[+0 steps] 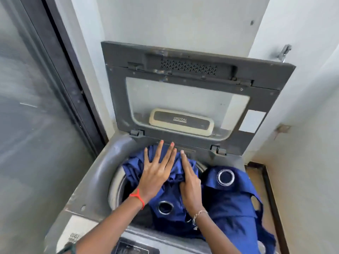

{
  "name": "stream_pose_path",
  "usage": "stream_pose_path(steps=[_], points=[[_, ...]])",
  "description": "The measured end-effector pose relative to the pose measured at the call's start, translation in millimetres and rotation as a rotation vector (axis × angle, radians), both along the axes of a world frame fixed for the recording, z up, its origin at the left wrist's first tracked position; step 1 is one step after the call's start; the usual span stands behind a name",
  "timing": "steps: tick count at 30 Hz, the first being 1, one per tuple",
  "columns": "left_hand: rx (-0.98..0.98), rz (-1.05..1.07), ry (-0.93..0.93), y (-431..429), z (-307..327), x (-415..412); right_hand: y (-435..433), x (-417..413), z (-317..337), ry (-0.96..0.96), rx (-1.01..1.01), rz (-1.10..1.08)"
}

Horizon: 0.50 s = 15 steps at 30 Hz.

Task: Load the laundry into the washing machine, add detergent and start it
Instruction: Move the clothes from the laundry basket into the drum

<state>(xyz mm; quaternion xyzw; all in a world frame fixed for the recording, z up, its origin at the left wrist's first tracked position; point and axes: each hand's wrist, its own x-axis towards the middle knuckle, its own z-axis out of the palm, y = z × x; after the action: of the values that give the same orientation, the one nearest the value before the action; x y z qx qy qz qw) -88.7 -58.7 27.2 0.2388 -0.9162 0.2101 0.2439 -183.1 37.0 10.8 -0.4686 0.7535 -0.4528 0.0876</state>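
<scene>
A grey top-loading washing machine fills the lower middle of the view, its lid standing upright against the wall. A dark blue curtain with metal eyelet rings is bunched in the drum opening and spills over the machine's right side. My left hand lies flat on the cloth with fingers spread, pressing on it. Beside it, my right hand rests on the same cloth with two fingers stretched out and the others curled into a fold. Most of the drum is hidden under the fabric.
A glass door with a dark frame stands close on the left. White walls close in behind and on the right. A narrow strip of brown floor shows to the right of the machine. The control panel lies at the bottom edge.
</scene>
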Motion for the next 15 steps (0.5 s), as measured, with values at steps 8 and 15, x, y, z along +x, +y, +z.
stream_pose_path(steps=[8,15], points=[[0.352,0.152,-0.418,0.1,-94.8,5.6,-6.2,-7.9,-89.8,0.046,0.551,0.068],[0.447,0.061,-0.442,-4.6,-82.4,-12.2,-4.8,-35.2,-74.4,0.128,0.675,-0.021]])
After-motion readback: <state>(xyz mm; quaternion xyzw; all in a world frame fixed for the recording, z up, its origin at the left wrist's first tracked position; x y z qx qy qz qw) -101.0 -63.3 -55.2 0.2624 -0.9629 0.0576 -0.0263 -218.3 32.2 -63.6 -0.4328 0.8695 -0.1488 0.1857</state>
